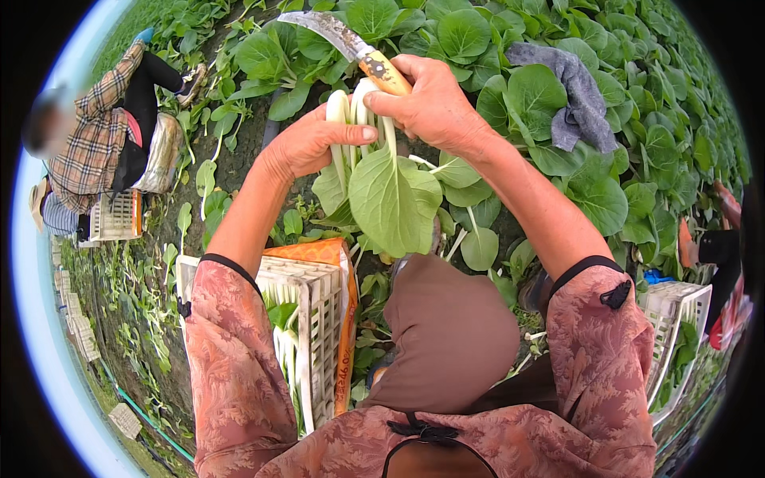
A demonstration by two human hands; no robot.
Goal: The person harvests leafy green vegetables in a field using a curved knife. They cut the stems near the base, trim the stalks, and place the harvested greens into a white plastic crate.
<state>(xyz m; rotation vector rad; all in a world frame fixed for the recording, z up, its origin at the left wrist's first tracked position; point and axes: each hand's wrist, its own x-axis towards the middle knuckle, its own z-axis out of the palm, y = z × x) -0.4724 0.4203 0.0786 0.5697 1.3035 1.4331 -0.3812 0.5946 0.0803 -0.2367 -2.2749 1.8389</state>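
My left hand (317,140) is closed around the pale stalks of a leafy green plant (391,200), whose stem end points up and whose broad leaves hang down. My right hand (433,101) holds the wooden handle of a curved sickle knife (382,70), its stained blade reaching to the upper left. The right thumb touches the white stalk end beside the handle. The right hand's other fingers are partly hidden behind the handle. Both hands are close together over the plant bed.
Dense leafy greens (532,95) grow ahead and to the right, with a grey cloth (571,95) on them. A white plastic crate (305,334) of cut greens stands at my left, another crate (663,305) at the right. A person in plaid (98,143) sits at far left; another is partly visible far right.
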